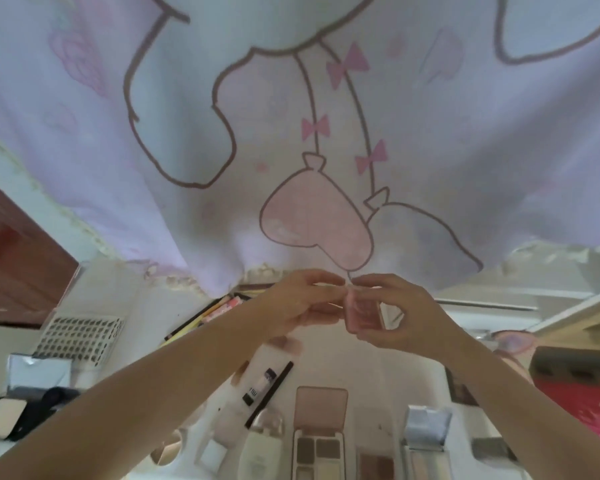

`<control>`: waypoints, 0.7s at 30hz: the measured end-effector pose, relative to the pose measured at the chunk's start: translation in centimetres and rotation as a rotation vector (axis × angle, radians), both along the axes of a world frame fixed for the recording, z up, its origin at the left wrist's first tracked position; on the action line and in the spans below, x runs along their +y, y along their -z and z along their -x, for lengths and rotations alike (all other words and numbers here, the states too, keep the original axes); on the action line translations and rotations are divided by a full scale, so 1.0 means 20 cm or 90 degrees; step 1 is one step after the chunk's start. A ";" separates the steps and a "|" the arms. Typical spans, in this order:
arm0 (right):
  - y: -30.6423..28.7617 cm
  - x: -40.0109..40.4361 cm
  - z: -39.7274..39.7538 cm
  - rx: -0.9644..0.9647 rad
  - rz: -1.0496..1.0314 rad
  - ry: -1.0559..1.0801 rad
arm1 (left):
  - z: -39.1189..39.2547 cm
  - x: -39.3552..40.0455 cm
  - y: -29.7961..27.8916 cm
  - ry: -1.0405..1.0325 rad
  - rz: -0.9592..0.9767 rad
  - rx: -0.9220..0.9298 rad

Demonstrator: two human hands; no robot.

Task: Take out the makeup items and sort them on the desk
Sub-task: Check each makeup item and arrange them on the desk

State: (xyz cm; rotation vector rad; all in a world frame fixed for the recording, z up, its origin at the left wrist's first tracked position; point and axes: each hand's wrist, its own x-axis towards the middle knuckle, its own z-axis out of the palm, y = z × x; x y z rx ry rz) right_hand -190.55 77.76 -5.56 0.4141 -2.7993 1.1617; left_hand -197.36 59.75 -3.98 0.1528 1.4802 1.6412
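- Behind the white desk (329, 355) hung a pale lilac curtain (174, 133) printed with cartoon outlines and pink bows.
- Both hands met above the desk: the right hand (399, 313) gripped a small pink makeup case (361, 311), while the left hand (298, 303) pinched its top edge.
- Below them lay an open eyeshadow palette (317, 441), a mirrored compact (426, 441), a dark pencil (269, 394) and a white tube (262, 455).
- Far left sat a patterned sheet (78, 337).

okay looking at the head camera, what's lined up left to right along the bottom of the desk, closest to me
White bottle → open eyeshadow palette with pink lid → dark reddish palette → open compact with pale blue lid.
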 end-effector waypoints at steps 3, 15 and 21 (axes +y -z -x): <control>-0.11 0.06 0.00 0.026 0.000 -0.026 | 0.00 0.05 -0.09 -0.036 -0.008 0.056; -0.45 0.15 0.08 0.068 0.351 -0.033 | 0.06 0.14 -0.48 -0.084 -0.122 0.156; -0.52 0.13 0.14 0.075 0.382 0.052 | 0.05 0.15 -0.55 -0.035 -0.081 0.335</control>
